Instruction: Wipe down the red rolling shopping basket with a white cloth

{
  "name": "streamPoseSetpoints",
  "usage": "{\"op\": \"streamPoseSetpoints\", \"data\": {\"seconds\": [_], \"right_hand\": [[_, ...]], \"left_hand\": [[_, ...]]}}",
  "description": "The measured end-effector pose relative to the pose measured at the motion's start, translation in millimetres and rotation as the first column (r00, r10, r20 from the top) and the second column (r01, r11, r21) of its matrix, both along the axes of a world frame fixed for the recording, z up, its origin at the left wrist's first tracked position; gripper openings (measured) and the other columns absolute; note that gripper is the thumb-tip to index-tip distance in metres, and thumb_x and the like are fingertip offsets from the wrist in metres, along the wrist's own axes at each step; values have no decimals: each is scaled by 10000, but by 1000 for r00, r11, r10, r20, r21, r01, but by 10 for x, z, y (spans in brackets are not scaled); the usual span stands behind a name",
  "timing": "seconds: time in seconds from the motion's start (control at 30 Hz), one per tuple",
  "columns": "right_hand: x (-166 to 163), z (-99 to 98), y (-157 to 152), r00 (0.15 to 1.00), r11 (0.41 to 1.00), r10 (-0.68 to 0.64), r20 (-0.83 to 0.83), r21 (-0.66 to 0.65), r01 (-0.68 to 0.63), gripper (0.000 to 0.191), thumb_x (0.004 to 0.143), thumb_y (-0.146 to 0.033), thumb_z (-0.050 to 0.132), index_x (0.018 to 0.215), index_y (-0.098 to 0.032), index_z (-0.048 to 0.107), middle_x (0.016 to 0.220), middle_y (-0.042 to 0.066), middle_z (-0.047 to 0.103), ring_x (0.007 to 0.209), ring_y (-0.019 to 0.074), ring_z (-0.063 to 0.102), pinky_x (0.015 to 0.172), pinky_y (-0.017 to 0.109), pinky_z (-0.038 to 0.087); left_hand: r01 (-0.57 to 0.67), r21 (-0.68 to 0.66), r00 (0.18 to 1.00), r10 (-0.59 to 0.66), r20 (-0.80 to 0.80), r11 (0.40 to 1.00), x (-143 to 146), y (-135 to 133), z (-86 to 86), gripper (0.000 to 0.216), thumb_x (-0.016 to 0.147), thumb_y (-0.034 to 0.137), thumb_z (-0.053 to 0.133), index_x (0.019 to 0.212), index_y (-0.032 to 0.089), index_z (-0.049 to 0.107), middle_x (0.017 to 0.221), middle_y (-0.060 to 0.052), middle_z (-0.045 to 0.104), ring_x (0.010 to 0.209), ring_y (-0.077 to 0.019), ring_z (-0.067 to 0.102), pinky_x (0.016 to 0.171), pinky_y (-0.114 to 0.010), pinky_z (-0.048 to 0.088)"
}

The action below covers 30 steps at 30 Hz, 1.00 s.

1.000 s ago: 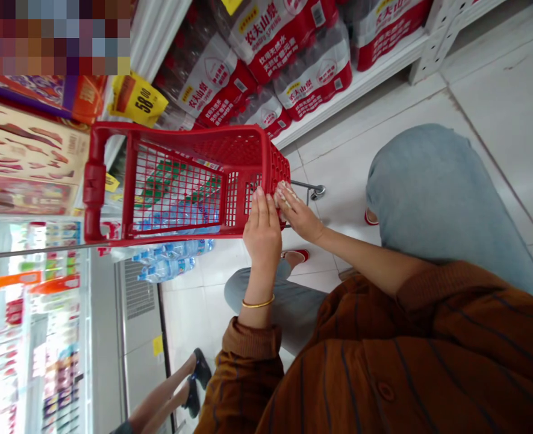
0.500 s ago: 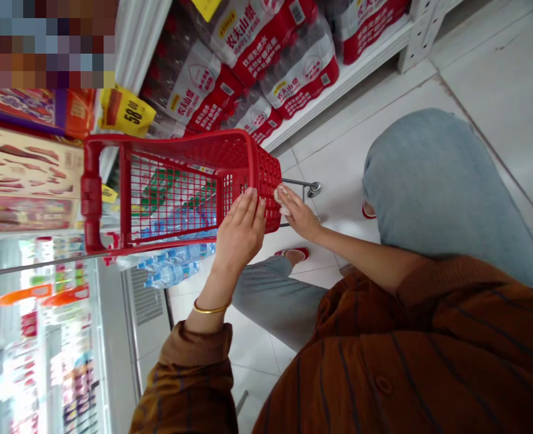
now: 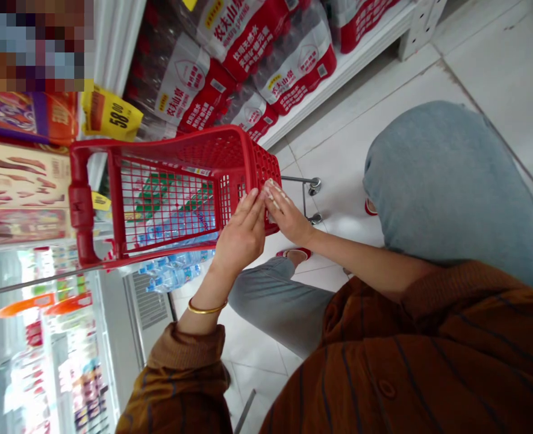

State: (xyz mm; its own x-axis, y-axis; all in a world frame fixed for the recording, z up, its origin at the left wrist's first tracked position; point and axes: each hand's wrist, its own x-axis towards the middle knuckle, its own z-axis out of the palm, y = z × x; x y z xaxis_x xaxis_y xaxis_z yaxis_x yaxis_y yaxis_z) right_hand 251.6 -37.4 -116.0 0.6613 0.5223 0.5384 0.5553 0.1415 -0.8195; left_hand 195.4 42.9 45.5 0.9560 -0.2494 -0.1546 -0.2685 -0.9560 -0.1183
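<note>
The right grip [image 3: 293, 222] has its fingers laid together over a pale crumpled wad [image 3: 271, 183], pressing it to the end of a red basket [image 3: 223, 143]; most of the wad is hidden beneath the fingers. Just beside it, fingertips almost meeting the right one's, the left grip [image 3: 240, 240] rests with straight, uncurled fingers on the basket's edge, its thumb out of sight; a gold bracelet [image 3: 207, 310] circles that wrist. The basket lies directly under both hands and stretches leftward in view from them to a thick red handle [image 3: 82, 208], while small castors [image 3: 314, 185] on metal rods show just right of the right grip. Through the mesh, left of the hands, green-printed packs [image 3: 158, 187] appear, and blue-tinted bottles [image 3: 173, 274] extend past the basket's lower side. Above the grip in view, a white shelf [image 3: 361, 58] carries shrink-wrapped bottle packs [image 3: 288, 75] in red and white, reading "农夫山泉", "NONGFU SPRING" and "饮用天然水". Farther up and left of the grip hangs a yellow price tag [image 3: 119, 117] marked "58.00", near patterned boxes [image 3: 20, 178] whose lettering is unclear.
</note>
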Motion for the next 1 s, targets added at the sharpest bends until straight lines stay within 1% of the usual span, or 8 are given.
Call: {"op": "streamPoseSetpoints", "data": {"seconds": [0.23,0.4,0.47,0.57,0.7,0.77,0.83,1.0], "right_hand": [[-90,-247,-23,1000,1000,-10,-20,-18,9,587,1010,-143,240,1532,-303,24,1617,45,143,1493,188,37,1227,484,233],[-118,-393,-29,998,999,11,-55,-30,-13,568,1009,-135,236,1532,-280,69,1608,62,180,1491,176,53,1220,483,241],[-123,-427,-41,996,999,21,-81,-30,-24,557,1009,-140,248,1531,-262,100,1601,78,205,1490,177,71,1217,477,240],[-147,-484,-63,987,997,42,-157,-54,-51,555,1000,-133,266,1527,-254,144,1587,83,247,1485,176,119,1211,460,252],[-184,-529,-88,960,991,29,-280,-119,-65,637,946,-78,344,1531,-237,147,1584,110,245,1471,208,210,1193,443,294],[-175,-474,-101,942,989,-2,-337,-138,-47,687,915,-62,379,1534,-232,136,1578,128,250,1458,231,256,1177,456,321],[-138,-334,-115,938,994,-27,-346,-109,-11,695,911,-73,384,1536,-240,129,1572,123,263,1451,235,276,1178,467,319],[-9,133,-124,982,998,12,-188,61,0,600,980,-188,320,1537,-268,113,1586,68,244,1469,205,223,1212,446,259]], "left_hand": [[-3,45,997,7,-76,999,3,0,-3,469,932,106,345,1392,33,411,1401,-204,519,1430,-262,294,1176,-501,312],[-2,100,995,12,-99,995,13,-26,8,467,930,115,364,1384,34,438,1384,-200,538,1411,-275,338,1170,-506,324],[6,117,995,6,-97,993,15,-40,3,463,921,108,373,1365,5,455,1381,-215,535,1405,-285,348,1172,-502,324],[12,133,996,0,-91,991,18,-63,-16,455,909,97,379,1334,-36,477,1370,-238,535,1397,-295,360,1174,-495,322],[12,124,998,-4,-67,992,20,-72,-38,459,912,99,367,1344,-7,478,1349,-226,559,1390,-278,377,1166,-500,336],[18,124,999,-12,-49,992,17,-68,-43,454,909,99,372,1337,1,489,1338,-220,572,1379,-276,397,1161,-497,346],[13,118,999,-8,-38,993,12,-62,-46,456,907,99,377,1341,15,490,1340,-214,573,1368,-275,415,1156,-499,355],[-8,79,1000,10,-22,997,5,-61,-56,469,914,100,368,1369,37,466,1335,-203,581,1367,-273,417,1147,-518,365]]}}
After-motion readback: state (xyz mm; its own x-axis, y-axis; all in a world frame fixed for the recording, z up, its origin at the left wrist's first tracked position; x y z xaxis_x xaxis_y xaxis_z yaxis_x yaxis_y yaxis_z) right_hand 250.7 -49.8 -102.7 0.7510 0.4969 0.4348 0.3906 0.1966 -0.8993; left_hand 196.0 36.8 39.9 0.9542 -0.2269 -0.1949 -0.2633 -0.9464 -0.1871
